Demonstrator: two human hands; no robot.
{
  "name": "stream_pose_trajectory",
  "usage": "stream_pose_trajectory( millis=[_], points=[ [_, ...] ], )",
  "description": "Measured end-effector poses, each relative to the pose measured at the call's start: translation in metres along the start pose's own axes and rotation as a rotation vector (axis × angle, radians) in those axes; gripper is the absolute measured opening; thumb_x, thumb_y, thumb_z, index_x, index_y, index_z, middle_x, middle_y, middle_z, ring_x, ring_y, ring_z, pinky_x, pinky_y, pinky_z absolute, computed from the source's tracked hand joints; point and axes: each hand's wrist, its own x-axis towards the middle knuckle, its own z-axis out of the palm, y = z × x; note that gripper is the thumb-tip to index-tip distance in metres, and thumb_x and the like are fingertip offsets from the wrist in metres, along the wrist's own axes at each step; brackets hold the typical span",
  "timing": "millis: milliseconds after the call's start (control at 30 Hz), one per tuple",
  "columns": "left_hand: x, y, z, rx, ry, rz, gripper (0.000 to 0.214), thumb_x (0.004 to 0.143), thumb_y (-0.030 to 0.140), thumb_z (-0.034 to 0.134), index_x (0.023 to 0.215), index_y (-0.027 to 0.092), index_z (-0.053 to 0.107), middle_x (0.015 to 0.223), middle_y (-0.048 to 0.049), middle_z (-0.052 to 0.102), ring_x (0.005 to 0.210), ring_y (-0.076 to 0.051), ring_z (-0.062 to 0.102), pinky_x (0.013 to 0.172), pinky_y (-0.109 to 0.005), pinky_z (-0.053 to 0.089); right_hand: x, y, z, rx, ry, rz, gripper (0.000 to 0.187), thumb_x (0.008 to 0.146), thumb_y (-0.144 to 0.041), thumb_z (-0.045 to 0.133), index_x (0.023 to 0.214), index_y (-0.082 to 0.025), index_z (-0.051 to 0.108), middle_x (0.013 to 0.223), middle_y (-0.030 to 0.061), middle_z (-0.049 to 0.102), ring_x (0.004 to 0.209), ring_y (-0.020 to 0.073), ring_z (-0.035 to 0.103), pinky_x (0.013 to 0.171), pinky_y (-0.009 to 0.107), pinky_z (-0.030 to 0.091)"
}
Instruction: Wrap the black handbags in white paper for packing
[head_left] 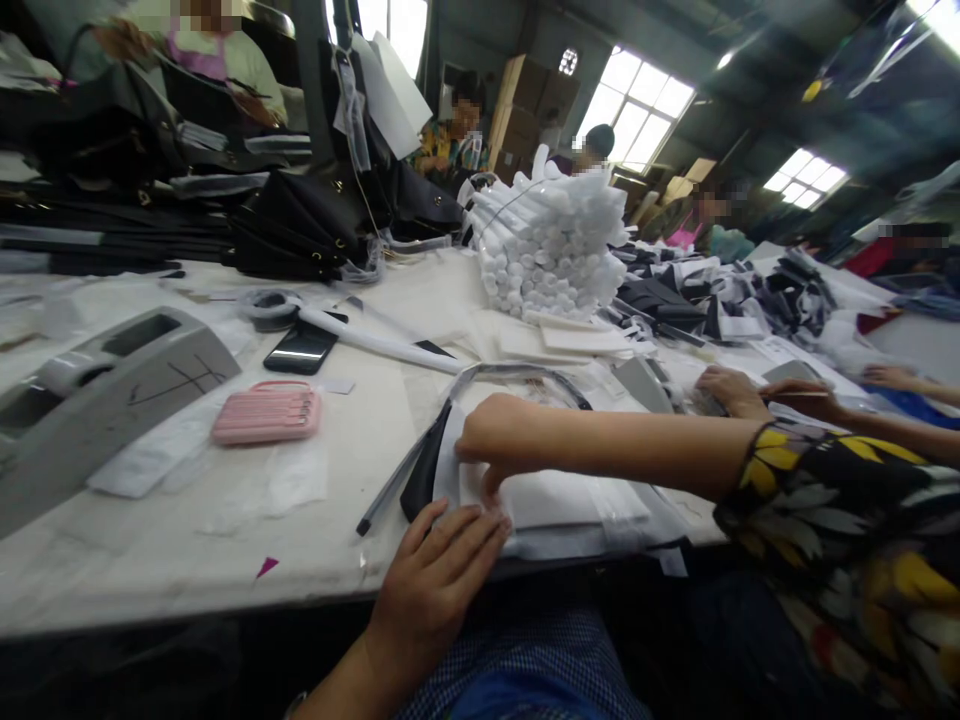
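Observation:
A black bag point(424, 470) lies at the table's front edge, largely covered by white sheets point(559, 503) and clear film. Its wrapped handle point(525, 372) arches behind. My left hand point(442, 565) rests on the near left edge of the white layer, fingers stretched out and flat. My right hand point(491, 440) comes in from the right, below a floral sleeve point(847, 520). Its fingers are curled and its thumb points down at the white layer beside my left fingertips. What it pinches, if anything, is hidden.
Left are a grey tape dispenser point(172, 365), a pink case point(268, 412) and a black phone point(306, 342). A bundle of white tubes point(547, 240) stands behind. Black bags point(292, 220) are piled back left. A co-worker's hands point(731, 388) are close on the right.

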Motion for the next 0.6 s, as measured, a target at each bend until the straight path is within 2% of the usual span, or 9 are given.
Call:
stream_pose_trajectory(
  millis=[100,200,333,467,600],
  points=[
    [0.001,0.000,0.000,-0.014,0.002,-0.022,0.035,0.099,0.014,0.047,0.130,0.019,0.062,0.126,0.0008,0.070,0.119,-0.016,0.056,0.119,-0.036,0.024,0.003,0.016,0.000,-0.043,0.034,-0.043,0.042,0.078,-0.058,0.073,0.089,-0.018,0.076,0.076,0.0079,0.073,0.073,0.0206,0.064,0.058,0.027,0.029],
    [0.003,0.001,0.001,-0.014,0.015,-0.043,0.034,0.099,0.015,0.048,0.130,0.020,0.063,0.124,0.0007,0.071,0.119,-0.016,0.057,0.118,-0.035,0.026,0.007,0.029,0.003,0.032,0.083,-0.038,0.052,0.070,-0.068,0.074,0.087,-0.020,0.073,0.075,0.0046,0.071,0.068,0.0181,0.060,0.058,0.026,0.026],
    [0.004,0.002,0.001,0.002,0.030,-0.054,0.034,0.099,0.015,0.047,0.129,0.021,0.063,0.123,0.0014,0.071,0.116,-0.015,0.058,0.117,-0.035,0.028,0.015,0.045,0.012,0.177,0.071,-0.002,0.060,0.063,-0.074,0.074,0.086,-0.020,0.068,0.074,0.0003,0.067,0.062,0.0144,0.052,0.056,0.026,0.025],
    [0.007,0.003,-0.001,0.019,0.028,-0.054,0.034,0.100,0.015,0.048,0.129,0.023,0.063,0.122,0.0021,0.072,0.114,-0.015,0.060,0.115,-0.034,0.029,0.026,0.069,0.031,0.426,0.048,0.004,0.061,0.058,-0.070,0.080,0.085,-0.017,0.065,0.073,-0.0029,0.062,0.064,0.0125,0.050,0.058,0.024,0.030],
    [0.009,0.003,-0.002,0.067,0.048,-0.030,0.033,0.099,0.016,0.049,0.127,0.024,0.065,0.118,0.0023,0.074,0.109,-0.015,0.062,0.113,-0.033,0.033,0.038,0.091,0.051,0.810,-0.021,0.044,0.061,0.053,-0.064,0.085,0.083,-0.015,0.065,0.073,-0.0048,0.060,0.069,0.0115,0.052,0.064,0.022,0.037]
  ],
)
